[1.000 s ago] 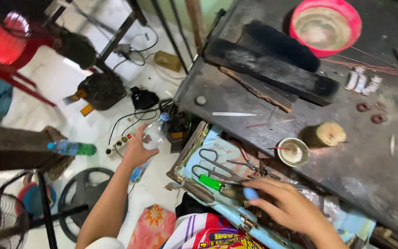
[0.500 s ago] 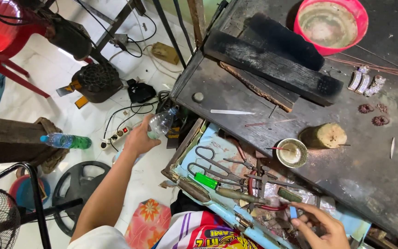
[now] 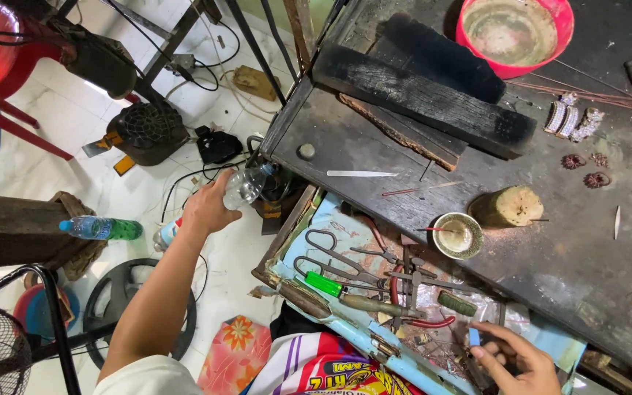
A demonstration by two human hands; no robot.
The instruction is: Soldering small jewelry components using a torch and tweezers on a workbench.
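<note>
Bottle (clear plastic, likely light, crushable) clasped mid-body by left hand, beside workbench; right hand pinching small blue piece.

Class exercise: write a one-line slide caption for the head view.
Left hand lifts a clear bottle; right hand reaches into a tool drawer.

The person's left arm is bare below a short white sleeve, above colourful patterned clothing.
</note>
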